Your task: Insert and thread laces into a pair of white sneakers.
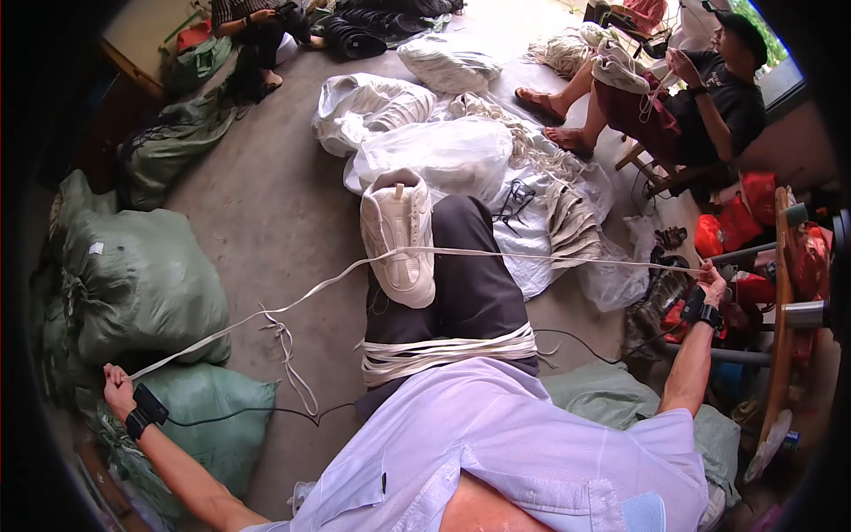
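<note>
A pale cream shoe (pixel 398 235) rests on my thighs, its toe toward me. Across its front runs a long off-white shoelace (pixel 483 254), stretched out to both sides. My left hand (pixel 118 390), far out at the left, is closed on one end of it. At the far right my right hand (pixel 710 282) grips the other end between its fingers. Near the toe, the shoe's own front shows some lacing holes, too small to make out fully. A bundle of similar laces (pixel 448 351) lies wound round my upper legs.
Green sacks (pixel 146 275) stand at my left, with a knotted lace (pixel 288 355) hanging beside them. Ahead on the floor lie clear plastic bags (pixel 434 155) and heaped pale shoe parts (pixel 572 222). A seated co-worker (pixel 722 97) handles a shoe at the upper right; another person (pixel 257 40) sits upper left.
</note>
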`<state>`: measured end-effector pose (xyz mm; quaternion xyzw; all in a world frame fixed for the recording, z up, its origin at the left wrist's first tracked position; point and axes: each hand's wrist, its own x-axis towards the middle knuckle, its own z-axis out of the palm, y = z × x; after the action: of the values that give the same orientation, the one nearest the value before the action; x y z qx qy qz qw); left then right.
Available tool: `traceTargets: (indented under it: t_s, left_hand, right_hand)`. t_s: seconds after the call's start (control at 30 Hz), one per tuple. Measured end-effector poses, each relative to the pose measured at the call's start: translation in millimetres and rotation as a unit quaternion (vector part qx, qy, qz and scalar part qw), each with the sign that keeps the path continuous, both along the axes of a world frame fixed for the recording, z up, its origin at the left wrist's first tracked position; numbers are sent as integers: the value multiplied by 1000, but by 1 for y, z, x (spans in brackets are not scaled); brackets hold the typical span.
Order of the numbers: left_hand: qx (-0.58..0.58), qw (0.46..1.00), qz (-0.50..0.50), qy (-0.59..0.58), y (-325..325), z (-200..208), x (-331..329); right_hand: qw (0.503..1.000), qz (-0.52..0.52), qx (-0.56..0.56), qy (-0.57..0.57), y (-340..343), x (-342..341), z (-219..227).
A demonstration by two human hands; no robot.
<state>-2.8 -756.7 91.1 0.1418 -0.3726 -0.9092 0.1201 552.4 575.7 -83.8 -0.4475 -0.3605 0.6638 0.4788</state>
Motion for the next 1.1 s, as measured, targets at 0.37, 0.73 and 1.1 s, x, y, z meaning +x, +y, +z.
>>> traceTargets:
  t_s: [0.37, 0.73, 1.1]
  left_hand:
    - [-14, 916, -368, -158, 412, -115, 28]
    - [-14, 764, -630, -136, 625, -87, 149]
    - [-123, 836, -534, -40, 639, -98, 161]
  right_hand:
    - [956, 287, 66, -9, -277, -188, 124]
    - [763, 552, 335, -32, -528, -320, 88]
    - [763, 466, 428, -130, -535, -305, 78]
